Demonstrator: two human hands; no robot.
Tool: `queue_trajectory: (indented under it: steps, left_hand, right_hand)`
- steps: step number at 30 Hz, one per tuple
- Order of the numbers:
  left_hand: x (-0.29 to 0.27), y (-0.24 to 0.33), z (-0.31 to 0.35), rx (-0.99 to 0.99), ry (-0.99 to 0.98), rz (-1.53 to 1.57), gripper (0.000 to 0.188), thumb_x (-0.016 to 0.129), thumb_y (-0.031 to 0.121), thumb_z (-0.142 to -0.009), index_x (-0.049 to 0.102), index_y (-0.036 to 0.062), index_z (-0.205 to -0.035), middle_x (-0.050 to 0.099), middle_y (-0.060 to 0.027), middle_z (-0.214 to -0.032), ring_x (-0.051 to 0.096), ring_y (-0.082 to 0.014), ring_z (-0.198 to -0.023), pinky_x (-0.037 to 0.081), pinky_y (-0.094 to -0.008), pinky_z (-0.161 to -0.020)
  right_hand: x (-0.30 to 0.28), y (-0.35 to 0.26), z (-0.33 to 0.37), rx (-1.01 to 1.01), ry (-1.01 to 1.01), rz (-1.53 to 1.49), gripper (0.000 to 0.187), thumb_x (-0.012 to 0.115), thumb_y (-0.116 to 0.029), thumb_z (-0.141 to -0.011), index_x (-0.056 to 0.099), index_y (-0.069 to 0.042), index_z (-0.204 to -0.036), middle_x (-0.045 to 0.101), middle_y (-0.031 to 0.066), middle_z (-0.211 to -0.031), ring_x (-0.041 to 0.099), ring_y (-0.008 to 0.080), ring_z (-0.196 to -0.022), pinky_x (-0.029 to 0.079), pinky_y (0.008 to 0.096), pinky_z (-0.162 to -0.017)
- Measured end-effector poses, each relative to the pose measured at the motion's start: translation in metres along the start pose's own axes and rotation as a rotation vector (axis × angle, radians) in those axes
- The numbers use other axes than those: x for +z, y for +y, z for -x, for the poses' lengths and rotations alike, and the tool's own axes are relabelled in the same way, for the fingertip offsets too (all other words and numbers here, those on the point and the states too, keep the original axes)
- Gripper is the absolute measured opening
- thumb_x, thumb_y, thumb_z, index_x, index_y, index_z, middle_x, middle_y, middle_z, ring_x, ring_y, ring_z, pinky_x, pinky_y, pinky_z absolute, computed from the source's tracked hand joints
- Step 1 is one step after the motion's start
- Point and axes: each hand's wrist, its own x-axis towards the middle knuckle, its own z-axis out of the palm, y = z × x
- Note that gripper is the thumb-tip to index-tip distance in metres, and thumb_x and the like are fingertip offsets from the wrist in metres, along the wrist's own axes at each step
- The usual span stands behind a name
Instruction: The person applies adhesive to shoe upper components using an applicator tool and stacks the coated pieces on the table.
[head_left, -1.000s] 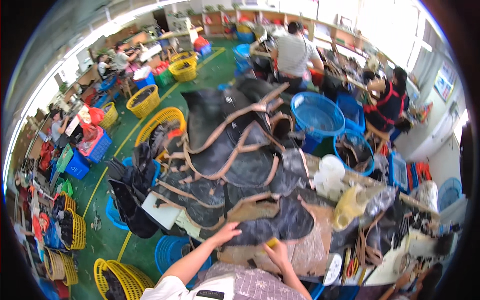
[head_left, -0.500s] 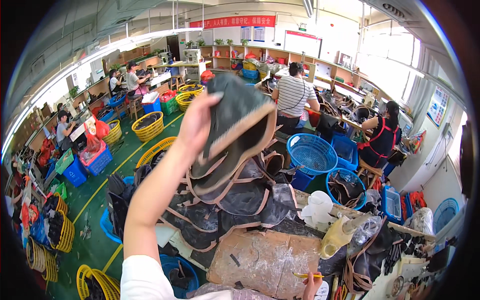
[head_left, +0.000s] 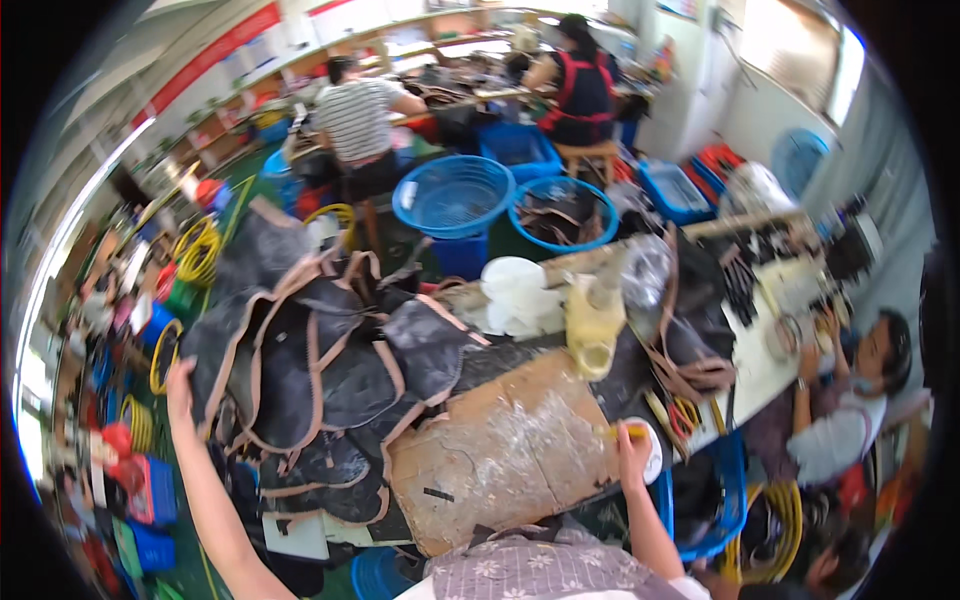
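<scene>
My left hand [head_left: 180, 392] is at the left edge of a heap of dark leather pieces [head_left: 360, 380] with tan edging. Its fingers look closed on the rim of the outermost leather piece [head_left: 222, 345], though the hand is small and slightly blurred. My right hand [head_left: 634, 452] is closed around a thin yellow stick-like tool [head_left: 610, 432], whose kind I cannot make out. That hand hovers by the right edge of a worn brown board [head_left: 500, 450] with whitish smears. Beside it lies a round white disc [head_left: 654, 462].
A yellow plastic container [head_left: 592, 335] stands beyond the board, near white rounded sheets [head_left: 518, 298]. Scissors [head_left: 685, 415] lie on the right. Blue baskets [head_left: 455, 195] stand past the table. A co-worker [head_left: 840, 400] sits close on the right; two others work farther off.
The leather piece in my left hand has come down from the air onto the heap's left side. The view has swung right and down. My right hand still holds the yellow tool.
</scene>
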Motion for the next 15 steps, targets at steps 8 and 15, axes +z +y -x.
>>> queue_trajectory:
  steps: [8, 15]
  left_hand:
    - [0.124, 0.055, 0.074, -0.035, 0.163, 0.196, 0.04, 0.054, 0.013, -0.09, 0.047, 0.0016, -0.127, 0.055, -0.0092, -0.122, 0.052, -0.0163, -0.112, 0.041, -0.0303, -0.094]
    - [0.224, 0.113, 0.154, 0.458, 0.287, -0.538, 0.035, 0.051, 0.004, -0.088, 0.05, -0.0001, -0.122, 0.047, -0.0118, -0.132, 0.044, -0.0248, -0.123, 0.032, -0.038, -0.103]
  right_hand:
    - [0.033, -0.017, -0.13, -0.443, 0.203, 0.406, 0.022, 0.067, -0.021, -0.083, 0.054, -0.004, -0.086, 0.057, 0.0048, -0.067, 0.053, 0.017, -0.055, 0.042, 0.0287, -0.052]
    - [-0.01, -0.003, -0.096, -0.284, 0.22, 0.299, 0.039, 0.071, -0.013, -0.077, 0.053, -0.001, -0.11, 0.053, 0.0101, -0.098, 0.055, 0.0162, -0.061, 0.046, 0.0277, -0.061]
